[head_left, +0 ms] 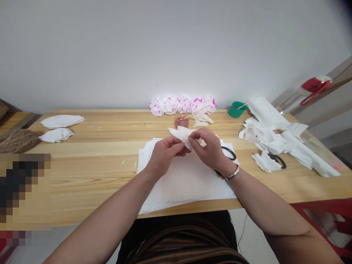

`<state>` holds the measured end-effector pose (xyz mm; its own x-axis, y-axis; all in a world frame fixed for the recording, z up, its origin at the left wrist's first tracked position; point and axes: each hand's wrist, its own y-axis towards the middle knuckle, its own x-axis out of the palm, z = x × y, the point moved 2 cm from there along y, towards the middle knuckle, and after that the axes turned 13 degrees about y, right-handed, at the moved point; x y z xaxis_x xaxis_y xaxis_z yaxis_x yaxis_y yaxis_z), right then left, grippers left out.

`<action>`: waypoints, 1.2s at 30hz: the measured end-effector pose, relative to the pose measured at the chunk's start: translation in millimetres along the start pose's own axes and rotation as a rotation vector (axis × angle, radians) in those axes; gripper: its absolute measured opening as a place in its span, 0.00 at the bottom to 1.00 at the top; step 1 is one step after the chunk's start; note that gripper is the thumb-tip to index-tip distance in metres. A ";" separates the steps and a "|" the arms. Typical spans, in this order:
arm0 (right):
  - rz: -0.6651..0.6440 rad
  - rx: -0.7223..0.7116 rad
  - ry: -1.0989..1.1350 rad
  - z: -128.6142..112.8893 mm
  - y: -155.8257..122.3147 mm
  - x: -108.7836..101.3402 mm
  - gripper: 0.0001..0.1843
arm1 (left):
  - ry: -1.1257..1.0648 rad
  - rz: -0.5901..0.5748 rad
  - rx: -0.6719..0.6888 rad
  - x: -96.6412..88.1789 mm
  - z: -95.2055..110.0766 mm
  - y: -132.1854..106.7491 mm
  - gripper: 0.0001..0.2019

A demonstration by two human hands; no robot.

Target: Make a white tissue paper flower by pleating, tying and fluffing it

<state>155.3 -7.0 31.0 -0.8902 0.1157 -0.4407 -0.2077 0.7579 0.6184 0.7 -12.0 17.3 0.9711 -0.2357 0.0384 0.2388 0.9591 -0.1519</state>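
Between my two hands, above a stack of white paper sheets, is a folded piece of thin white paper. My left hand pinches its lower left side between thumb and fingers. On the other side, my right hand grips the paper with thumb and forefinger; a metal bracelet circles that wrist. Black-handled scissors lie on the stack, partly hidden behind my right hand. Just beyond the paper stands a small reddish dish with a thin wooden stick across it.
White paper flowers with pink marks line the wall, near white strips. Rightward are a green cup, crumpled white paper, and a red-capped bottle. At left lie white paper pieces and a twine ball.
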 end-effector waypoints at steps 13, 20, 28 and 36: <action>0.087 0.249 0.243 4.4 1.1 -2.0 0.05 | 0.004 -0.017 0.015 -0.9 1.4 -0.3 0.07; 0.084 0.248 0.252 5.4 1.2 -1.3 0.04 | 0.006 -0.024 0.015 -0.5 1.3 -0.5 0.07; 0.042 0.176 0.207 1.3 1.6 -0.7 0.03 | -0.040 -0.029 -0.028 -1.2 2.7 -0.6 0.09; -0.087 0.036 0.133 -3.0 0.2 0.9 0.03 | -0.029 0.067 -0.085 -3.9 -1.3 2.1 0.11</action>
<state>153.2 -8.6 32.7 -0.9158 -0.0358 -0.4001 -0.2739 0.7842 0.5568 -2.6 -9.2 15.5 0.9847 -0.1658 0.0542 0.1740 0.9554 -0.2384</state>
